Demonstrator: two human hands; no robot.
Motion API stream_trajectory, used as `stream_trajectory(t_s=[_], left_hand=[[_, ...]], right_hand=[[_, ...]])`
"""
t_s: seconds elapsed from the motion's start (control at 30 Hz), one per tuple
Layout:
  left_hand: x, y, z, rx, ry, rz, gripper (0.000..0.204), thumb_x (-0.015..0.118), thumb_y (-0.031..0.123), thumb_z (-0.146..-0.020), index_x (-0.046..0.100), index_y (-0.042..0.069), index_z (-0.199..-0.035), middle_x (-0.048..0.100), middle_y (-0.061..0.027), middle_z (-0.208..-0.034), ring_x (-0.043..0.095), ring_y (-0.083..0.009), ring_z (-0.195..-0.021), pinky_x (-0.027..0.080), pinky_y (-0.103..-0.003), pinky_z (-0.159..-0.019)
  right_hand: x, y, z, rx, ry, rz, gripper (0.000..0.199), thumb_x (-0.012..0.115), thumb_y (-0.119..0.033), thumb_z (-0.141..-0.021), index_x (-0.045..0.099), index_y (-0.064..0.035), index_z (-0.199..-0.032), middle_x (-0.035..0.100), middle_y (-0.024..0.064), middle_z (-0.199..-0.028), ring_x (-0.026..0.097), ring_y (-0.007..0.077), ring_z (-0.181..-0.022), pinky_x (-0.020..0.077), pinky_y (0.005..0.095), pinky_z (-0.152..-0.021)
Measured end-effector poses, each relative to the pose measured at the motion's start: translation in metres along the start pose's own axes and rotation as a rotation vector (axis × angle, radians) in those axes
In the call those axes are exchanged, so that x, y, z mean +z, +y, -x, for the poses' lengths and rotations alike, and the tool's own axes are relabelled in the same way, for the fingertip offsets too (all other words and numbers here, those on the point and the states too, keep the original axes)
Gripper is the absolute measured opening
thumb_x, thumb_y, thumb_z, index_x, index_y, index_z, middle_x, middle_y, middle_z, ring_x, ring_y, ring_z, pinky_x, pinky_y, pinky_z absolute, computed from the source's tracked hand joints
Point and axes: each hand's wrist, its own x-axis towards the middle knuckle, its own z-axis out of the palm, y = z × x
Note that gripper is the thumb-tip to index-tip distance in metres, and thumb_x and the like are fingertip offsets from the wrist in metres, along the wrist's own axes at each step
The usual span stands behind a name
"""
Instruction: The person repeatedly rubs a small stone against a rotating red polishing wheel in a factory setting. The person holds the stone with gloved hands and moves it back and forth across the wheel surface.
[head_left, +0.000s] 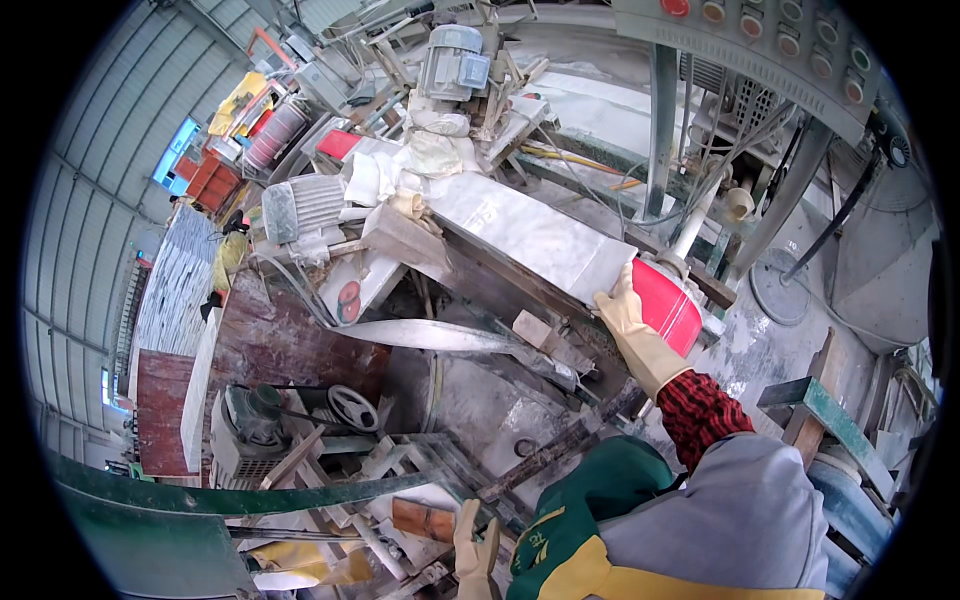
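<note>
A long white stone slab [530, 225] lies on a conveyor whose red belt [665, 305] curves down at its near right end. My right hand [635, 330], in a cream rubber glove with a red and black knit cuff, lies against the slab's near end corner. Its fingers are stretched out and the thumb stands apart, beside the belt. Low in the picture, my left hand [476, 553] wears the same kind of glove. Its fingers are raised and spread, with nothing in them. Close to its left sits an orange-brown block [423, 520].
Electric motors [453, 62] [303, 208] stand over the conveyor. A control panel [750, 45] with round buttons hangs at upper right above cables. At left are a handwheel [352, 408] and a green beam [250, 497]. A green metal frame [830, 420] stands at right.
</note>
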Motion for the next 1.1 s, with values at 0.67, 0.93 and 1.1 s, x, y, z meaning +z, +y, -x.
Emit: stream_trajectory(t_s=[0.67, 0.93, 1.1], left_hand=[[-0.043, -0.108, 0.092, -0.248, 0.384, 0.085, 0.041, 0.075, 0.014, -0.082, 0.064, 0.001, -0.120, 0.066, -0.0217, -0.117, 0.064, -0.0340, -0.109, 0.049, -0.038, -0.096], [-0.082, -0.164, 0.179, -0.207, 0.942, -0.327, 0.042, 0.072, 0.019, -0.085, 0.063, 0.001, -0.122, 0.063, -0.0259, -0.122, 0.056, -0.0463, -0.116, 0.042, -0.050, -0.105], [-0.136, -0.148, 0.238, -0.475, 0.952, -0.596, 0.047, 0.073, 0.022, -0.079, 0.061, 0.003, -0.122, 0.055, -0.0239, -0.131, 0.047, -0.0445, -0.126, 0.035, -0.052, -0.110]], right_hand=[[0.054, -0.007, 0.046, -0.411, -0.301, -0.690, 0.053, 0.063, -0.009, -0.095, 0.046, -0.0034, -0.145, 0.065, 0.0140, -0.125, 0.062, 0.0187, -0.111, 0.0524, 0.0299, -0.087], [0.169, -0.039, 0.290, -0.575, -1.183, -0.222, 0.046, 0.068, -0.019, -0.094, 0.058, -0.0098, -0.138, 0.073, -0.0006, -0.098, 0.062, 0.0044, -0.084, 0.0515, 0.0236, -0.075], [0.193, -0.008, 0.366, -1.326, -1.464, 0.376, 0.044, 0.057, -0.036, -0.095, 0.058, -0.0223, -0.137, 0.074, 0.0085, -0.098, 0.070, 0.0258, -0.082, 0.0554, 0.0361, -0.075]])
